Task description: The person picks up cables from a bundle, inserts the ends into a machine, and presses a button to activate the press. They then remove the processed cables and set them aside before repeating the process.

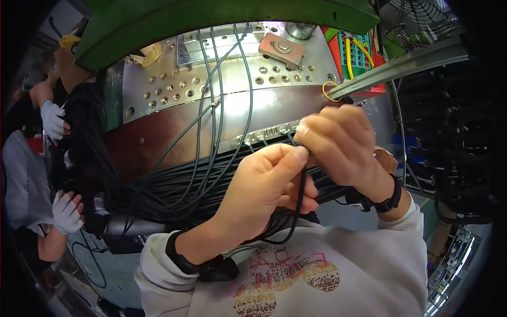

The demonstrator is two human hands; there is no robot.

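My left hand (253,185) pinches a thin black cable (300,195) between thumb and forefinger. From the pinch the cable hangs down past my fingers and loops toward my sweatshirt. Right beside that thumb, my right hand (340,145) is curled closed at the cable's upper end, slightly blurred; its fingertips hide the end itself. Just beyond both hands runs a narrow metal strip (269,132) of slots, with cable ends showing small coloured wires seated in it. A thick bundle of black cables (158,193) lies under and left of my hands.
A green machine beam (222,18) arches over a drilled metal plate (163,79) with a bolted copper-coloured block (272,46). On the right, a metal bar (401,68) slants before a red box (334,50). Another person's gloved hands (54,121) are at the bundle's left end.
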